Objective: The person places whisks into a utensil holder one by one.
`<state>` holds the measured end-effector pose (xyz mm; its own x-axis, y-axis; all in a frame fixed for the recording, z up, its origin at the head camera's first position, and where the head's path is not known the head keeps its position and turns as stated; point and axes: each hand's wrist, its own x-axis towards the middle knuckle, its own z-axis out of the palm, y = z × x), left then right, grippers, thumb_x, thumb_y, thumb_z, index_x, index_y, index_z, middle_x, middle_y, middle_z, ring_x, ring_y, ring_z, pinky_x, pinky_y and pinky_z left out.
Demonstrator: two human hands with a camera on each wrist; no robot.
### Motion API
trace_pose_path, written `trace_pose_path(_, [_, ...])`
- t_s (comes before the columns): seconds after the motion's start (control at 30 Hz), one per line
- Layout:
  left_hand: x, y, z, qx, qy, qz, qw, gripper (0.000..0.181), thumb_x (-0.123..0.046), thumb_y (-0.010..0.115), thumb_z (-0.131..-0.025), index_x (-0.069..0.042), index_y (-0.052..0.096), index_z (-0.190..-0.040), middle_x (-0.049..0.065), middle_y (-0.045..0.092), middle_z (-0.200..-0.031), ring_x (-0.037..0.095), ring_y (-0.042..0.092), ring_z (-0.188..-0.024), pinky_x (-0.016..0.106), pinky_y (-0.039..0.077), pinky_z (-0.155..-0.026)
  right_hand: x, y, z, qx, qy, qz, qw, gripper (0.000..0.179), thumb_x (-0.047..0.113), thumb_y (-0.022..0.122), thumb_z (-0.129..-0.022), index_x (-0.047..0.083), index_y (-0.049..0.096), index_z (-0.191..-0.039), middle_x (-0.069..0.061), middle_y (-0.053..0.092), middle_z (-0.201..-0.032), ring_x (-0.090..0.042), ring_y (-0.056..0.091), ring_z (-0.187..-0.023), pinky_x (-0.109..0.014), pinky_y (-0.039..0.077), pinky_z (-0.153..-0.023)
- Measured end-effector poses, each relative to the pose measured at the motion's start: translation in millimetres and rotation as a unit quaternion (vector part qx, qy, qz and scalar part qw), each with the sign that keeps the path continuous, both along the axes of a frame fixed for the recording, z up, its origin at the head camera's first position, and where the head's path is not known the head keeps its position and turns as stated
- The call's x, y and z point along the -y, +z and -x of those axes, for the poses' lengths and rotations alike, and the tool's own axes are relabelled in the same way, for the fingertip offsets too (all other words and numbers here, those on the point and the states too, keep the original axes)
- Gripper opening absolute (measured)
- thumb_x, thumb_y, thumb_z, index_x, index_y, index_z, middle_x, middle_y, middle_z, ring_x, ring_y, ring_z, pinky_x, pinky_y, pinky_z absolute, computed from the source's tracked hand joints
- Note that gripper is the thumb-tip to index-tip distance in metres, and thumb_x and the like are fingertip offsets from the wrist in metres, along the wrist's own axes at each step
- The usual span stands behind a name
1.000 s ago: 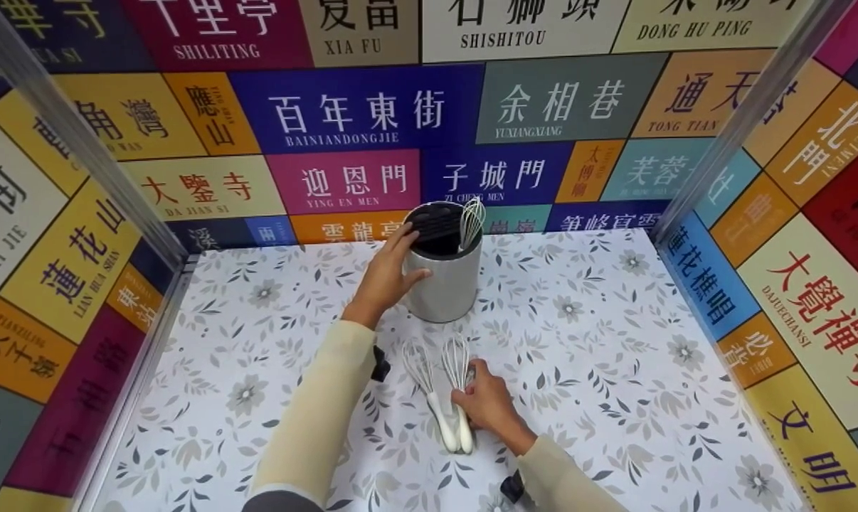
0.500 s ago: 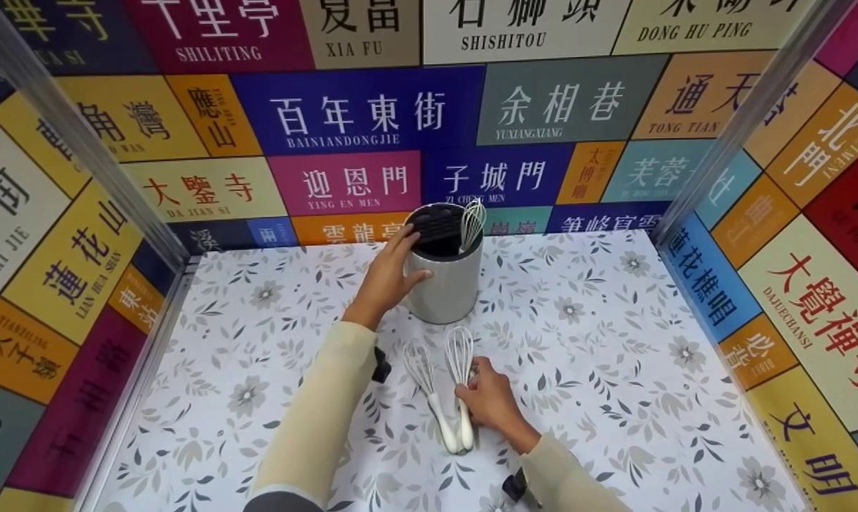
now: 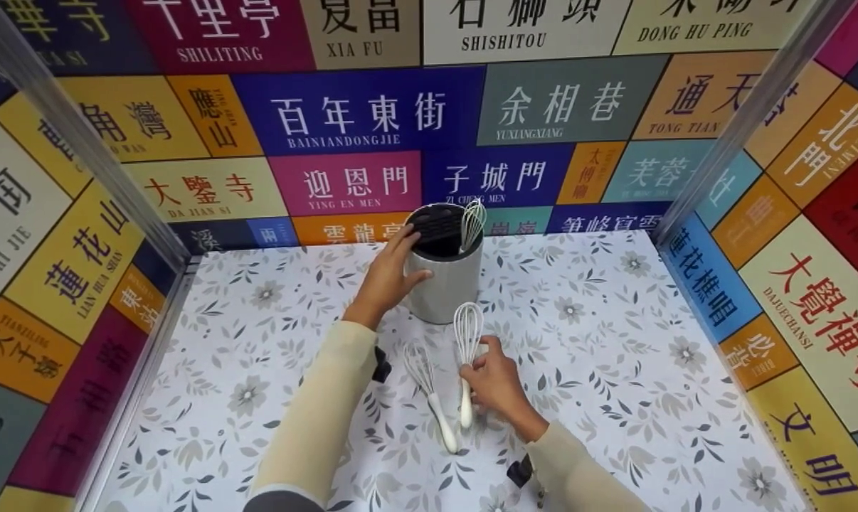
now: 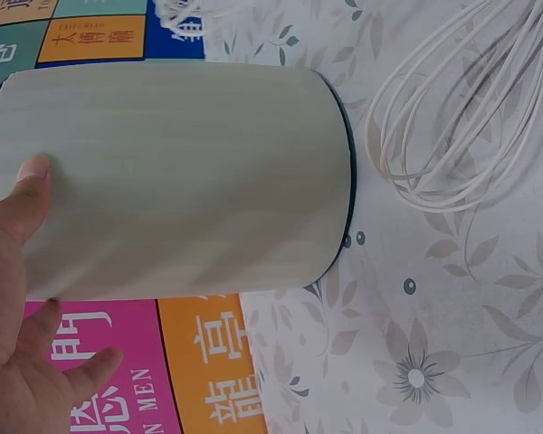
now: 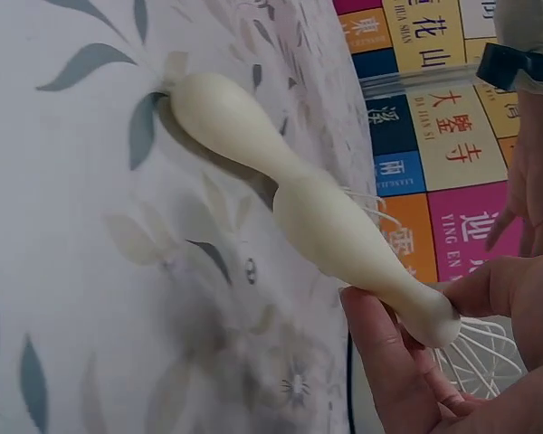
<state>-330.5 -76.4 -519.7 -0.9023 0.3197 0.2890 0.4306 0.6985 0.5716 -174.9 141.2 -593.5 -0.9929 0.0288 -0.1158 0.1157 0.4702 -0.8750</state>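
Note:
My left hand [image 3: 388,274] rests against the left side of a light grey utensil holder [image 3: 447,295]. Its thumb lies on the front wall and its fingertips reach the dark rim; the left wrist view shows the other fingers spread. Between thumb and fingers, my right hand [image 3: 499,382] pinches a cream-handled whisk [image 5: 330,226] near where its wires start. That whisk's wire head points at the holder and overlaps its lower wall in the head view. To its left, a second whisk [image 3: 441,421] lies on the table. Wires of a third whisk [image 3: 474,226] stick up from the holder.
White floral cloth [image 3: 600,398] covers the table. Upright panels with printed signs [image 3: 372,117] enclose the back and both sides, with clear corner posts [image 3: 721,135]. The holder stands close to the back panel and has a dark slotted insert [image 3: 440,220].
My right hand has moved the whisk forward, toward the holder, and its handle has parted from the whisk lying beside it. My left hand and the holder have stayed in place.

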Motion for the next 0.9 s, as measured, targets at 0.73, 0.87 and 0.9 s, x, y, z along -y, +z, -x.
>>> trace_pose_path(0.73, [-1.8,2.3,-0.7,0.012,0.002,0.008,0.9999,0.073,-0.033,0.075,-0.094,-0.011,0.042,-0.156,0.004,0.028,-0.169,0.03,0.04,-0.149,0.045,0.035,-0.123,-8,72.6,33.4,-0.048,-0.01,0.048,0.9976,0.062,0.016,0.063,-0.089,0.01,0.035,-0.145,-0.012,0.066,-0.111,-0.021,0.072,-0.079,-0.039,0.064,-0.062])
trace_pose_path(0.87, [-1.1,1.7,-1.5,0.015,0.003,0.006,0.9999,0.074,-0.033,0.076,-0.093,-0.011,0.042,-0.156,0.004,0.028,-0.169,0.03,0.039,-0.149,0.046,0.035,-0.123,-6,86.9,41.5,-0.065,-0.013,0.063,0.9958,0.063,0.016,0.065,-0.09,0.009,0.035,-0.145,-0.014,0.066,-0.11,-0.023,0.072,-0.085,-0.042,0.065,-0.064])
trace_pose_path(0.9, [-0.7,1.3,-1.5,0.016,0.003,0.005,0.9999,0.074,-0.033,0.075,-0.093,-0.011,0.042,-0.156,0.004,0.028,-0.169,0.03,0.039,-0.15,0.046,0.034,-0.123,-6,90.5,43.7,-0.069,-0.017,0.066,0.9953,0.063,0.016,0.066,-0.09,0.009,0.035,-0.144,-0.014,0.067,-0.11,-0.024,0.072,-0.086,-0.041,0.065,-0.064])
